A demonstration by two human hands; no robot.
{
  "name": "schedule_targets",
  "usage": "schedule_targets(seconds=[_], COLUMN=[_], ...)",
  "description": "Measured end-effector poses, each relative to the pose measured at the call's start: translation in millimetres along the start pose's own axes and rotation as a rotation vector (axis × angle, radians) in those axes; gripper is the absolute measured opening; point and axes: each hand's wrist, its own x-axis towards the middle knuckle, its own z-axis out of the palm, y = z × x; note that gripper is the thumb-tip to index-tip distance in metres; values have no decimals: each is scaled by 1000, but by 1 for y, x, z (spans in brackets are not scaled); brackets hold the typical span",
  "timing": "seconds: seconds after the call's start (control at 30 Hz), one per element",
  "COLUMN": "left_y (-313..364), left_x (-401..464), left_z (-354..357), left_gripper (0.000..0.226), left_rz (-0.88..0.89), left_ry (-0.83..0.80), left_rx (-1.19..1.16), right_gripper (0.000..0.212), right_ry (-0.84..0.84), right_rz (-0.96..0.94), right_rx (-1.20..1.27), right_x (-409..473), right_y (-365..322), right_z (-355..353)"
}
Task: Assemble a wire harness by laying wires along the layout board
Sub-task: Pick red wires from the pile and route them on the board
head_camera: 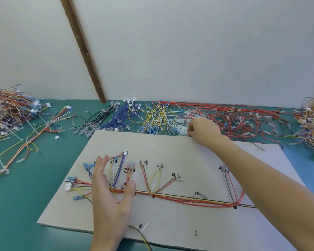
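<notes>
Grey layout board (170,147) — left hand (110,192) flat on harness wires (179,197), right hand (203,132) curled at far edge, grasp unclear.

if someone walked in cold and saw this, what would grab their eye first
Probably the layout board in the middle, with a red, yellow and black wire bundle laid along its drawn line and fanning up to handwritten labels. The left hand presses flat on the bundle's left part, while the right hand reaches past the board's far edge into the white wires. Tangled wire piles line the green table.
</notes>
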Motion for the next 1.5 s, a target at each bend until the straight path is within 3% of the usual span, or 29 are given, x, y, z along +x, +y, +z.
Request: schedule_targets(seconds=[0.23, 0.37, 0.53, 0.7, 0.83, 0.93, 1.17, 1.27, 1.5], left_y=[-1, 5, 28, 56, 68, 63, 51, 49, 43], left_x=[0, 0, 3, 2, -21, -35, -47, -49, -52], left_z=[-1, -2, -6, 10, 49, 72, 85, 84, 85], left_gripper=[64, 47, 32, 27, 34, 38, 41, 35, 23], left_rz=[14, 27, 165, 303, 208, 221, 327, 344, 275], left_ry=[-18, 62, 172, 97, -244, -426, -435, -398, -321], left_rx=[-3, -63, 168, 178, 81, 212, 353, 368, 366], right_gripper=[11, 14, 15, 12, 7, 12, 14, 4, 5], right_ry=[198, 325, 522, 278, 38, -108, -221, -212, -212], right_rz=[-11, -29, -40, -32, -54, -76, -181, -194, -173], right_rx=[141, 189, 664, 1069, 1249, 1282, 1076, 1105, 1162], right_x=[-11, -16, -37, -84, -110, -115, -121, -121, -122], right_y=[5, 8, 14, 17, 12, 9, 17, 14, 14], right_z=[1, 2, -5, -5, -1, 0, 19, 25, 29])
